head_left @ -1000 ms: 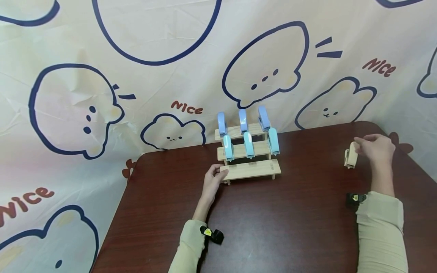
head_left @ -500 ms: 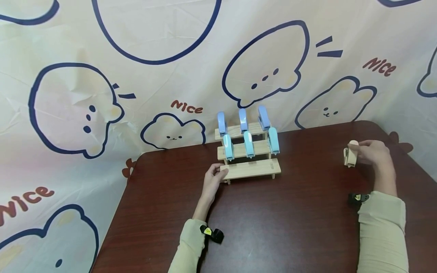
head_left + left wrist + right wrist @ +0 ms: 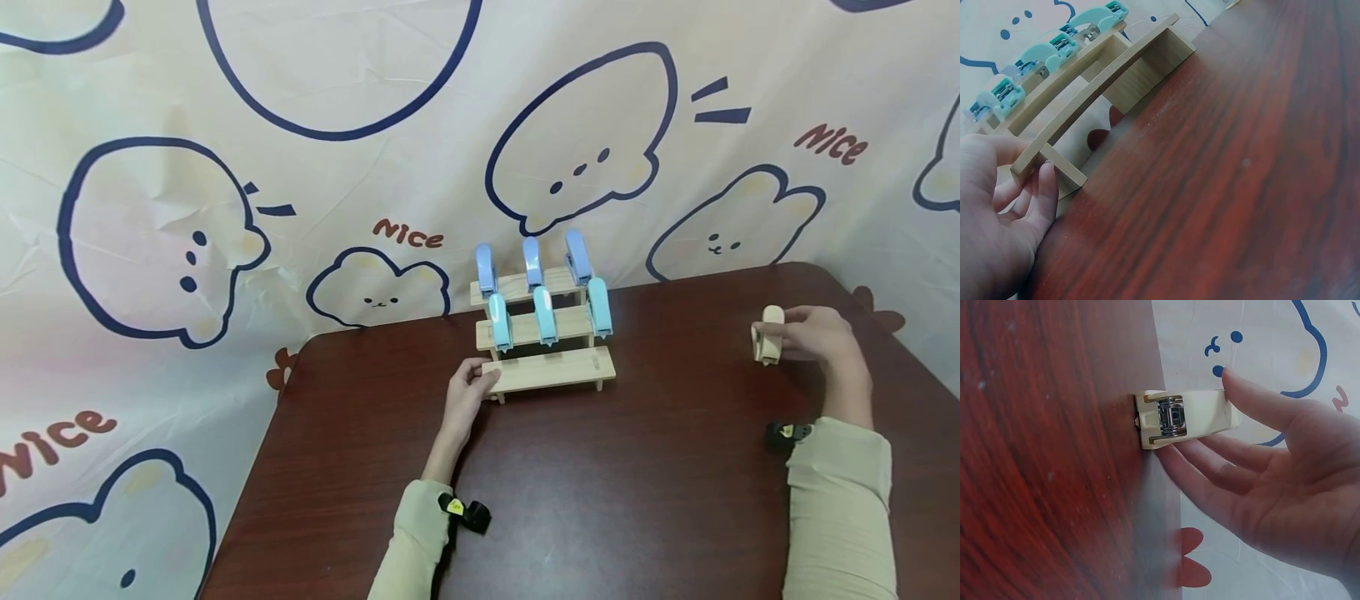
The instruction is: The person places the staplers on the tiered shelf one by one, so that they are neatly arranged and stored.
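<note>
My left hand (image 3: 462, 402) grips the left end of the lowest step of a three-tier wooden rack (image 3: 555, 371); in the left wrist view its thumb (image 3: 1046, 187) lies against the end leg. At the right side of the table, my right hand (image 3: 821, 337) holds a cream stapler (image 3: 766, 348) between thumb and fingers. The right wrist view shows the stapler's end (image 3: 1172, 417) with its metal spring facing the camera, its base right at the tabletop. Light turquoise staplers (image 3: 545, 315) line the rack's middle step, and periwinkle-blue staplers (image 3: 532, 262) the top one. The lowest step is bare.
The dark brown table (image 3: 637, 467) meets a cloth backdrop (image 3: 337, 183) printed with cartoon outlines close behind the rack. Black cameras are strapped at both wrists, over light green sleeves (image 3: 836, 500).
My right hand has shifted slightly left and down around the cream stapler, its fingers now lower on the body. The stapler stays nearly in place. My left hand and the rack have not moved.
</note>
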`<state>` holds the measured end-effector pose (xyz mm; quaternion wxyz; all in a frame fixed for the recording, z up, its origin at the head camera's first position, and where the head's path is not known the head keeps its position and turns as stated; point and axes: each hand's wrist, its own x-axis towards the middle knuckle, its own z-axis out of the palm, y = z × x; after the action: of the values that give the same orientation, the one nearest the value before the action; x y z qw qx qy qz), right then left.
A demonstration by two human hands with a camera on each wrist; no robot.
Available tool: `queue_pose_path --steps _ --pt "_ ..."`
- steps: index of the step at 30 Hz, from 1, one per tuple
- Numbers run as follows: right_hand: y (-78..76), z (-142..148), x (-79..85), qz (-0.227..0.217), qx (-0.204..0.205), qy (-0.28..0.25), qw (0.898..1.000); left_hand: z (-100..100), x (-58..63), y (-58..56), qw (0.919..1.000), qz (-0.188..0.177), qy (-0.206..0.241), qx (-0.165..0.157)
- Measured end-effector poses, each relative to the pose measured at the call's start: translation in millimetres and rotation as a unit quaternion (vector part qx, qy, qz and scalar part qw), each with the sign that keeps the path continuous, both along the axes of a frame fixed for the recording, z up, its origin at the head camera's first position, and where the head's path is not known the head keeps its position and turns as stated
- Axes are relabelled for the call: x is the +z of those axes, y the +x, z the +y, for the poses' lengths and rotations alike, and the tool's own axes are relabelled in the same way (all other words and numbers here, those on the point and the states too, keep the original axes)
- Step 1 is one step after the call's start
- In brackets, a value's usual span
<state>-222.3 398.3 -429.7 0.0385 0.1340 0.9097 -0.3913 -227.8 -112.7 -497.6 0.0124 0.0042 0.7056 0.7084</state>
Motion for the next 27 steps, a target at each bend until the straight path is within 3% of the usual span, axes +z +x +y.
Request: queue_pose_path --steps 9,21,27 --pt "2.3 -7.6 2.4 0.038 -0.047 0.05 0.997 -0.5 -3.8 -2.8 1.0 0.0 0.001 0.0" --pt "-2.7 -9.9 2.1 0.052 -0.091 0.012 0.994 0.1 -4.6 -2.5 1.0 -0.003 -0.003 0.004" --pt "-7.3 -16.2 5.0 0.056 -0.094 -0.002 0.994 0.2 -4.8 -3.0 1.0 -0.005 -0.004 0.008"
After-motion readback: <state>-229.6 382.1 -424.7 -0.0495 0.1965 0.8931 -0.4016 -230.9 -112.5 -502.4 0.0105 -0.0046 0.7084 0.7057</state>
